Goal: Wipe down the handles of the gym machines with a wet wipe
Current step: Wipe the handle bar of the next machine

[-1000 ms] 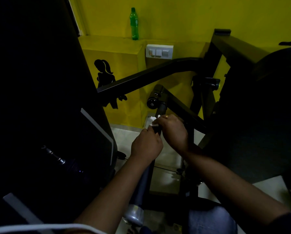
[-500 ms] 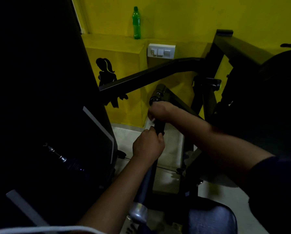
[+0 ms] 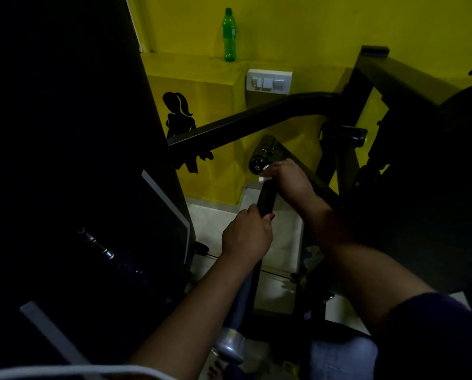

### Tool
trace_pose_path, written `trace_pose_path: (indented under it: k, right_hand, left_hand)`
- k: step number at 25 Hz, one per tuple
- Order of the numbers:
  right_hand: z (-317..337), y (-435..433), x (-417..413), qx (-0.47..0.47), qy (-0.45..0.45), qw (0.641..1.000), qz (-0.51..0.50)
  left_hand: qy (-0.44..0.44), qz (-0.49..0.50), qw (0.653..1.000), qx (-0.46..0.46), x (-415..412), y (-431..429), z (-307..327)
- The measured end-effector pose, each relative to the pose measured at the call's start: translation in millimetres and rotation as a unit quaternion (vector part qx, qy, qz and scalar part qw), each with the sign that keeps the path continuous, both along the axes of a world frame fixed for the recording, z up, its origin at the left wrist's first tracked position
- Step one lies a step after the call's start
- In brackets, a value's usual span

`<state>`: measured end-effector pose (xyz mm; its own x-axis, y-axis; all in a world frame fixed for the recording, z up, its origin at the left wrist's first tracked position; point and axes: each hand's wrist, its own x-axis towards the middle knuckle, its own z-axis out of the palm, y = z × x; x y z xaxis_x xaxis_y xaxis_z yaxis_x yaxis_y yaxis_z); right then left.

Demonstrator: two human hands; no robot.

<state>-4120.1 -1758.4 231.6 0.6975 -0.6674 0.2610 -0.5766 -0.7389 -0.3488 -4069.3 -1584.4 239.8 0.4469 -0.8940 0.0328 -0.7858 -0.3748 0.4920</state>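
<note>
My left hand [image 3: 246,234] is nearest to me, closed around the lower part of the black handle [image 3: 266,198], which stands almost upright. Below this hand the bar becomes grey metal (the light here is very weak). A little higher, my right hand [image 3: 289,179] is gripping the top of the same handle, with the wet wipe [image 3: 264,174] pressed under its fingers; only small white corners of it show. Just beside the right hand is a black roller end [image 3: 259,160] of the machine. Farther away, on the yellow wall, I see a white switch plate [image 3: 269,82], and a green bottle [image 3: 229,34] stands on the ledge [image 3: 191,61] above.
</note>
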Motion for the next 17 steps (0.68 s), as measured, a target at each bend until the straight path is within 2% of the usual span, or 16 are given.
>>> trace_pose_path:
  k: [1, 3, 7, 11, 13, 15, 17]
  right_hand:
    - [-6, 11, -2, 0.032, -0.095, 0.995, -0.027]
    - [-19, 46, -12, -0.001, -0.237, 0.97, -0.047]
    - [-24, 63, -14, -0.049, -0.274, 0.959, -0.048]
    - [-27, 45, 7, 0.052, -0.333, 0.926, -0.172]
    - [-37, 68, 3, 0.128, -0.392, 0.874, -0.259]
    - [-45, 99, -3, 0.242, -0.455, 0.804, -0.296]
    - [-44, 99, 1, 0.391, -0.523, 0.683, -0.326]
  left_hand:
    - [0.001, -0.001, 1.0, 0.0, 0, 0, 0]
    - [0.003, -0.006, 1.0, 0.0, 1, -2, -1]
    - [0.008, -0.012, 1.0, 0.007, 2, -6, -2]
    - [0.003, -0.017, 1.0, 0.012, 2, -4, -1]
    - [0.004, -0.016, 1.0, 0.014, 2, -4, -1]
    - [0.002, -0.016, 1.0, 0.016, 1, -4, 0]
    - [-0.001, -0.015, 1.0, 0.016, 1, -6, 0]
